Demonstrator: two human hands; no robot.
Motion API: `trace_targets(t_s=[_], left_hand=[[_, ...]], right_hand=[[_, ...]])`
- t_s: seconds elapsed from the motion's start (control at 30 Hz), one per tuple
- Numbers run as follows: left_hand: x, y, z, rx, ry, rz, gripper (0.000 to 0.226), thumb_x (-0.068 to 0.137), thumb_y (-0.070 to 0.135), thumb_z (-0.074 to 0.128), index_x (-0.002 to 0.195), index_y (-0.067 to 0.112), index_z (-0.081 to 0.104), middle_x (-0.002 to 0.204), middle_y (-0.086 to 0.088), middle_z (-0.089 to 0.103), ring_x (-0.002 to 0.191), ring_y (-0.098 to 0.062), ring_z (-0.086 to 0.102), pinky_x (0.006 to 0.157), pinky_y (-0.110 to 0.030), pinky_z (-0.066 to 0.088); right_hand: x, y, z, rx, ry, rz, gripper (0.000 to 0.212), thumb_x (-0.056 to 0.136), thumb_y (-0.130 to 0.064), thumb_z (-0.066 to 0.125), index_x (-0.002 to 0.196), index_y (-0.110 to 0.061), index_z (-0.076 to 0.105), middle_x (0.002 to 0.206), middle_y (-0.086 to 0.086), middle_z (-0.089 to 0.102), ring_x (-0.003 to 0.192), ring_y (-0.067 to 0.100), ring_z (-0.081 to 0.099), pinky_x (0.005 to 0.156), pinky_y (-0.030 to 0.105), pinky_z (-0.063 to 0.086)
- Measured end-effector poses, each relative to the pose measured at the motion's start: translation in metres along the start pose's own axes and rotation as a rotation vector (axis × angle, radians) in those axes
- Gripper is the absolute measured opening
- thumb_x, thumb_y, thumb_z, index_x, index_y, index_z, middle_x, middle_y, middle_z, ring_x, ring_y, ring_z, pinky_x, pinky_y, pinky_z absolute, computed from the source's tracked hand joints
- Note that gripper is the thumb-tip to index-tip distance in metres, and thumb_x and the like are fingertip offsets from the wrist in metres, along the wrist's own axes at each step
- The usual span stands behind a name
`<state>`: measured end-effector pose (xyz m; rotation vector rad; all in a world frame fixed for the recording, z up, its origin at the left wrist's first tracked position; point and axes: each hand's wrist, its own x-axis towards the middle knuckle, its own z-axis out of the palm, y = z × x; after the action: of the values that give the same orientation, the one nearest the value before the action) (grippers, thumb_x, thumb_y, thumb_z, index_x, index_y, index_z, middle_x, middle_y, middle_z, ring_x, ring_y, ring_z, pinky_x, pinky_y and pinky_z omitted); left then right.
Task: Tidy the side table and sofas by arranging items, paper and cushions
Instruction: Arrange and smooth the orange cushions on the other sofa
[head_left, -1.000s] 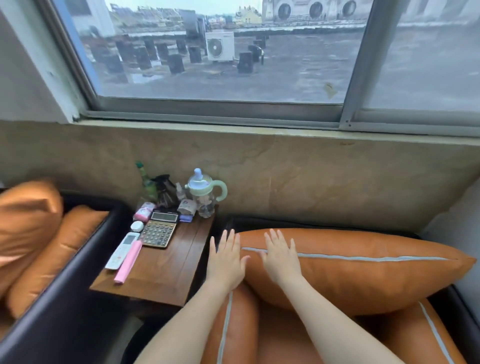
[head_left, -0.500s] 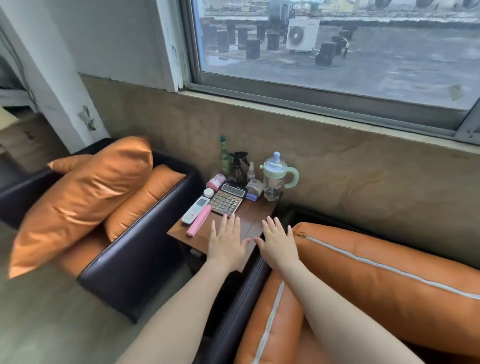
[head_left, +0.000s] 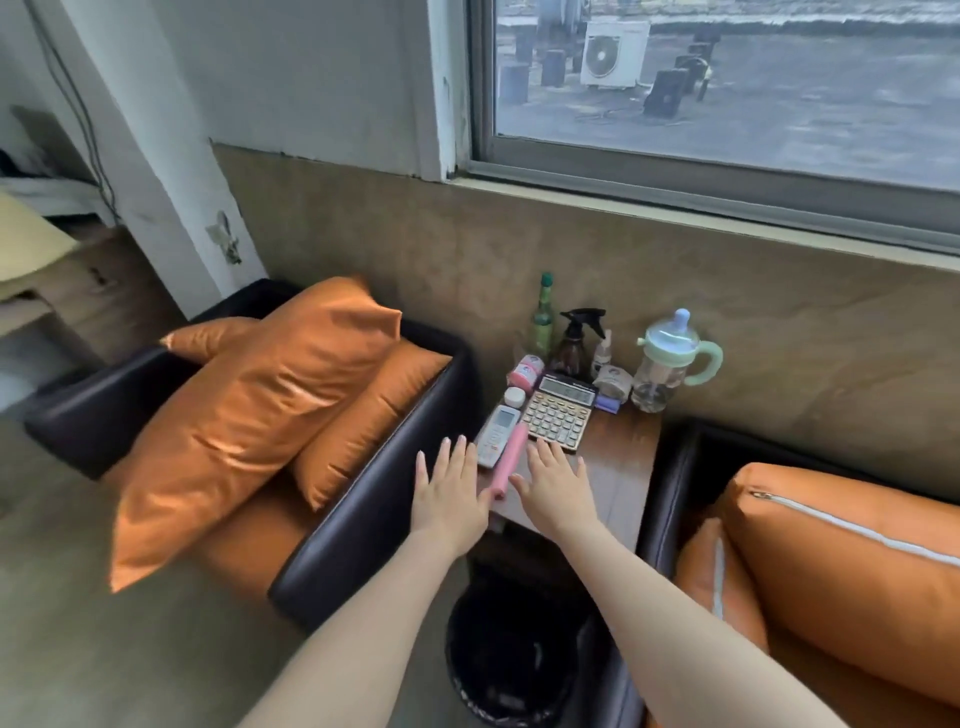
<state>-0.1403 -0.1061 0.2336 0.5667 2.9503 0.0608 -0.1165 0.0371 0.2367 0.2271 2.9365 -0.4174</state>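
Observation:
A wooden side table stands between two black sofas. On it lie a calculator, a white remote and a pink stick-shaped item. Bottles and a baby cup line its back edge. My left hand hovers flat over the left sofa's armrest, fingers straight, holding nothing. My right hand is spread flat over the table's front part, just below the calculator, also empty. A large orange cushion leans tilted on the left sofa. Another orange cushion stands on the right sofa.
A black waste bin with a dark liner sits on the floor under the table's front edge. A green bottle and a dark spray bottle stand against the tan wall below the window. Bare floor lies at the lower left.
Both hands have left the right sofa's cushion and moved left over the side table; my view has swung left, bringing the left sofa and its tilted cushion into sight.

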Motion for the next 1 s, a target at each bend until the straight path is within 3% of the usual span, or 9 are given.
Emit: trace_targets(t_s=[0.13,0.27,0.63,0.77,0.9,1.0], left_hand=[[0.009,-0.081,-0.011,0.024,0.025,-0.061,0.067,0.101,0.047,0.023,0.152,0.011,0.000,0.160,-0.005,-0.004,0.147,-0.021,-0.008,0.116,-0.047,-0.005],[0.014,-0.144,-0.017,0.004,0.041,-0.108,0.067,0.100,0.048,0.023,0.152,0.012,0.001,0.160,-0.004,-0.004,0.147,-0.022,-0.008,0.117,-0.048,-0.003],[0.109,-0.276,-0.027,-0.021,0.048,-0.160,0.067,0.100,0.047,0.024,0.152,0.012,0.000,0.160,-0.004,-0.005,0.147,-0.021,-0.009,0.116,-0.046,-0.007],[0.152,-0.322,-0.030,-0.025,-0.007,-0.164,0.067,0.101,0.047,0.024,0.152,0.012,-0.001,0.160,-0.003,-0.008,0.147,-0.020,-0.011,0.116,-0.046,-0.008],[0.188,-0.373,-0.033,-0.036,-0.023,-0.166,0.068,0.101,0.046,0.025,0.152,0.012,-0.003,0.160,-0.003,-0.009,0.146,-0.020,-0.013,0.116,-0.046,-0.008],[0.212,-0.404,-0.032,-0.005,-0.046,-0.129,0.068,0.101,0.047,0.023,0.152,0.012,-0.005,0.160,-0.004,-0.010,0.146,-0.021,-0.013,0.117,-0.047,-0.007]], right_hand=[[0.030,-0.076,0.010,0.002,0.042,-0.078,0.054,0.100,-0.041,0.032,0.146,-0.014,0.028,0.156,0.005,0.020,0.145,0.021,0.009,0.116,0.045,0.007],[0.065,-0.131,0.021,0.085,0.010,-0.060,0.058,0.100,-0.042,0.029,0.150,-0.014,0.017,0.158,0.001,0.011,0.146,0.019,0.002,0.116,0.045,0.006],[0.205,-0.239,0.041,0.018,0.049,-0.131,0.060,0.100,-0.045,0.024,0.150,-0.014,0.015,0.159,0.003,0.010,0.146,0.020,0.003,0.116,0.047,0.007],[0.275,-0.256,0.041,0.028,0.085,-0.045,0.065,0.099,-0.047,0.030,0.151,-0.014,0.009,0.159,0.004,0.004,0.146,0.021,0.001,0.115,0.049,0.008],[0.343,-0.263,0.020,0.113,0.223,0.131,0.077,0.094,-0.046,0.046,0.150,-0.010,0.008,0.158,0.007,0.005,0.146,0.023,0.003,0.113,0.053,0.013],[0.383,-0.262,0.010,0.101,0.162,0.235,0.084,0.090,-0.051,0.050,0.150,-0.013,0.006,0.158,0.004,0.008,0.146,0.022,0.003,0.113,0.053,0.011]])
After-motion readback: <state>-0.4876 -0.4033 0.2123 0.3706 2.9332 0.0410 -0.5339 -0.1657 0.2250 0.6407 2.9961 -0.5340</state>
